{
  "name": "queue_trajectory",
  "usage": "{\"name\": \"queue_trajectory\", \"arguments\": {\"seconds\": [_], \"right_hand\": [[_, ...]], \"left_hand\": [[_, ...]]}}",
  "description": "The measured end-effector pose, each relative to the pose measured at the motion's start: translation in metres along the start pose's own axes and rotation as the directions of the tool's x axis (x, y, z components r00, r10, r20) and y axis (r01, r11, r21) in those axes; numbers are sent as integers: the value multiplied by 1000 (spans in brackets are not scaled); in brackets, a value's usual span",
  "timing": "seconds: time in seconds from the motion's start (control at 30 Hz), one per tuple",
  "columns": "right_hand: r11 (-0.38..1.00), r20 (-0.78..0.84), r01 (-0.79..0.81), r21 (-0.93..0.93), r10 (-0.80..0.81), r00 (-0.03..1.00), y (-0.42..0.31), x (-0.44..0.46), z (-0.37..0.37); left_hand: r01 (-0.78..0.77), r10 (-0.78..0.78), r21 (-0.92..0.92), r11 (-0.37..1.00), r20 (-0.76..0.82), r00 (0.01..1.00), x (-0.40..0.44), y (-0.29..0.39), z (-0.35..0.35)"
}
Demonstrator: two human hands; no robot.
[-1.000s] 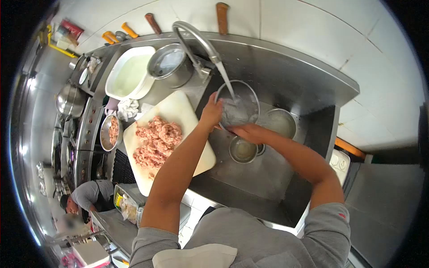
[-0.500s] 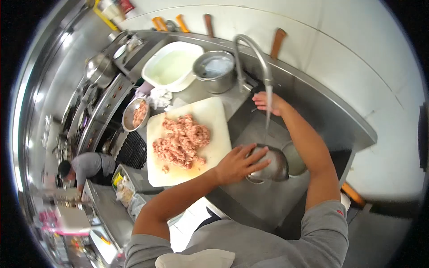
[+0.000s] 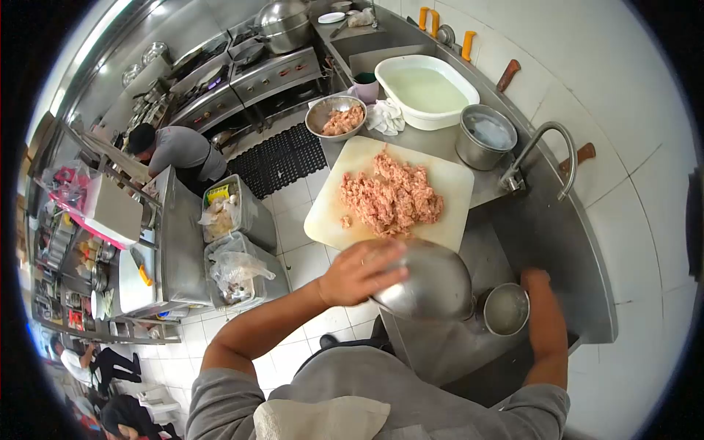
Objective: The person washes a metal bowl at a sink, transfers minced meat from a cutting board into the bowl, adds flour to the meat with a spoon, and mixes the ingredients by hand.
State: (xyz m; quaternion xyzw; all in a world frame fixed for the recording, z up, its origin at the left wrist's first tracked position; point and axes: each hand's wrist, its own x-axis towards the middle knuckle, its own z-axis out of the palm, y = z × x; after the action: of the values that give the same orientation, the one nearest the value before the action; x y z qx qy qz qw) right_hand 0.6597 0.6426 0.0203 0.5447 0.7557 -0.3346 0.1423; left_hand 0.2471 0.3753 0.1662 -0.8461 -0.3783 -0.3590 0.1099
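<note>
Over on the left, a co-worker in a grey shirt (image 3: 183,152) is bending over a steel counter (image 3: 194,242); two lined bins (image 3: 260,229) are standing beside it, and a black mat (image 3: 284,163) is lying on the floor beyond; moving across, a meat bowl (image 3: 316,111) is sitting by the upper corner of the cutting board (image 3: 453,192), and here is the left hand (image 3: 365,271), fingers spread and half bent, holding the steel bowl (image 3: 433,286) from its left side; that bowl is tilting, showing its shiny rounded outside, overlapping the board's near edge and the sink (image 3: 455,356); a white cloth (image 3: 386,117) is lying crumpled just behind the board; ground meat (image 3: 392,194) is heaping up on it; a white tub (image 3: 418,119) is holding cloudy liquid, and a deep pot (image 3: 480,152) is standing next to it; down in the sink, a small pot (image 3: 506,309) is sitting, the right hand (image 3: 535,277) hovering close by, fingers hidden, so I cannot tell how far they are curling or whether they are gripping anything; farthest right, the faucet (image 3: 574,158) is arching over.
</note>
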Motion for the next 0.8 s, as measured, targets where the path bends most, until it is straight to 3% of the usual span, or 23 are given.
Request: {"name": "queue_trajectory", "arguments": {"seconds": [0.1, 0.13, 0.17, 0.2, 0.23, 0.3, 0.33, 0.37, 0.43, 0.57, 0.63, 0.7, 0.77, 0.8], "right_hand": [[912, 4, -178, 371, 190, 982, -17, -40, 26], [923, -9, -95, 374, 106, 994, -38, -46, 25], [925, -24, -12, 379, 23, 999, -64, -47, 20], [944, -234, 149, 293, -80, 969, -84, -41, 25], [942, -425, 290, 168, -196, 884, -104, -33, 28], [859, -410, 399, 319, -255, 876, -155, -22, 23], [859, -421, 440, 262, -308, 853, -174, -13, 21], [854, -427, 479, 204, -363, 828, -190, -2, 20], [862, -448, 487, 141, -383, 808, -212, 32, 18], [909, -442, 415, 51, -352, 825, -247, 61, 2], [935, -371, 351, 51, -308, 876, -259, 72, -4], [958, -308, 283, 56, -253, 917, -271, 80, -7], [968, -291, 232, 90, -197, 936, -278, 80, -3], [971, -287, 222, 93, -187, 940, -280, 80, -1]], "left_hand": [[356, -338, 95, 930, -159, 927, -27, -32, -9], [493, -456, 95, 865, -263, 850, -30, -44, -13], [651, -641, -82, 754, -310, 702, -40, -64, -13], [746, -788, -276, 606, -339, 514, -49, -83, -13], [742, -946, -587, 324, -204, 252, -60, -104, -7], [529, -973, -819, -223, 149, -178, -35, -107, -23], [400, -948, -873, -280, 186, -258, -52, -124, -11], [398, -949, -875, -276, 181, -260, -66, -136, 0], [178, -888, -901, -396, 325, -326, -90, -161, 23], [168, -920, -914, -368, 332, -211, -91, -151, 41], [248, -932, -902, -352, 313, -184, -86, -129, 38], [359, -886, -812, -460, 393, -247, -85, -110, 35], [615, -833, -646, -452, 553, -32, -102, -109, 52], [719, -865, -606, -341, 502, 13, -87, -102, 54]]}}
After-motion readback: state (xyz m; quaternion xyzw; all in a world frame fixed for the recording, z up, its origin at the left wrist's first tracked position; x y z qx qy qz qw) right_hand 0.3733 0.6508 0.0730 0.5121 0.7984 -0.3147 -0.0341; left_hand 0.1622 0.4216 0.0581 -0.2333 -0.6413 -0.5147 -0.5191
